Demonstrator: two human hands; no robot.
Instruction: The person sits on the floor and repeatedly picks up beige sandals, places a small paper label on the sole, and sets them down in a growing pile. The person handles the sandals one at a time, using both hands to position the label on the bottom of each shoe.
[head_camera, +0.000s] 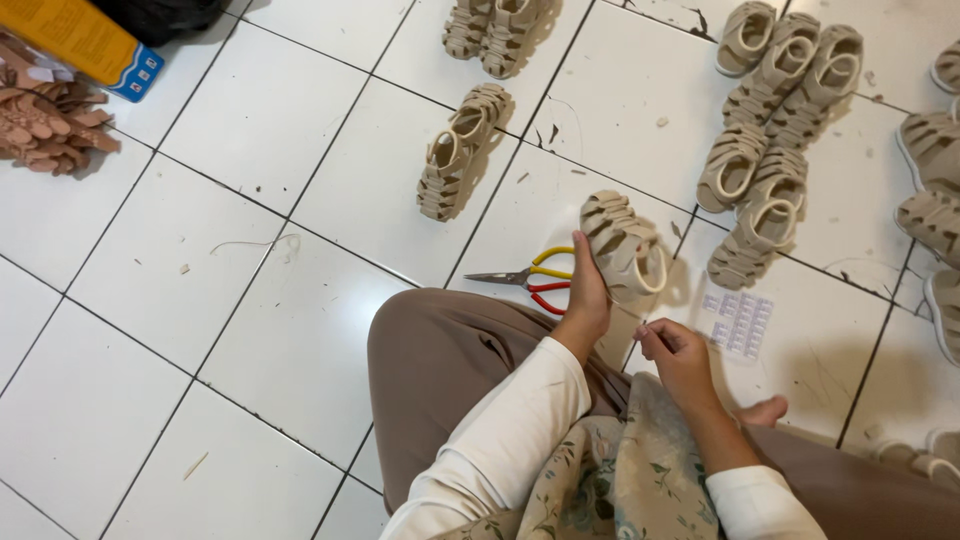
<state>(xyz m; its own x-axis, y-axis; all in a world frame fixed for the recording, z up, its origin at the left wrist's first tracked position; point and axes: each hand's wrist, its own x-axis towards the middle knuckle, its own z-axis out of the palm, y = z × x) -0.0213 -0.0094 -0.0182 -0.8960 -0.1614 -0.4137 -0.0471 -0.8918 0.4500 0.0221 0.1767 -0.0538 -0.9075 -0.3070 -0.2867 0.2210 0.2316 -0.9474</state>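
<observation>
Beige sandal (622, 243) beside white label sheet (738, 322)

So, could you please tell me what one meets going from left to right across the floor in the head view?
Pile of pinkish-brown pieces → beige sandal pair → scissors → left hand holding a beige sandal → right hand → sheet of small stickers.

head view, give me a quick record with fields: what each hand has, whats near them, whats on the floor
left hand: the left hand holds a beige sandal upright
right hand: the right hand has fingertips pinched, whatever they hold is too small to tell
near hands: scissors with yellow and red handles, lying on the floor; a sheet of small stickers
floor: white tiled floor
other items: more beige sandals in rows; a pile of pink pieces at far left
</observation>
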